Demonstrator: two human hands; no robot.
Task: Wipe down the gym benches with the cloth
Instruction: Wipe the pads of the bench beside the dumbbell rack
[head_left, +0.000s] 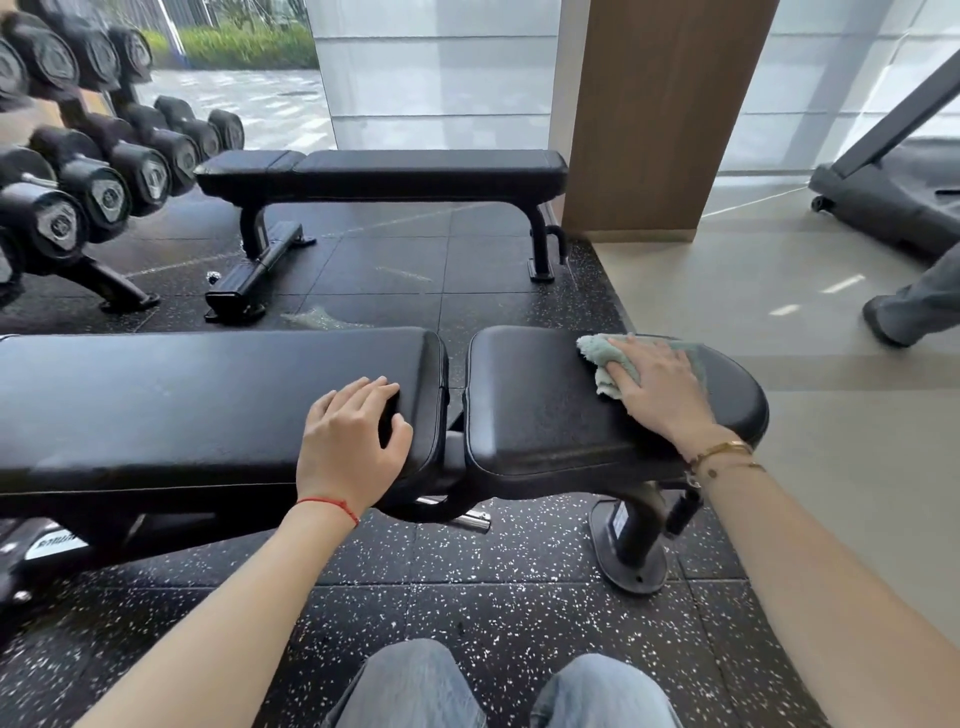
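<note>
A black padded gym bench lies across the view in front of me, with a long back pad (182, 400) on the left and a shorter seat pad (535, 410) on the right. My right hand (660, 384) presses flat on a pale green cloth (602, 361) at the far right part of the seat pad. My left hand (353, 436) rests on the right end of the back pad, fingers spread and curled, holding nothing. A second flat black bench (384, 171) stands farther back by the window.
A rack of black dumbbells (104, 171) fills the left. A wooden pillar (654, 119) stands at the back right. A treadmill base (893, 202) and another person's leg (914, 306) are on the tiled floor at right. My knees show at the bottom.
</note>
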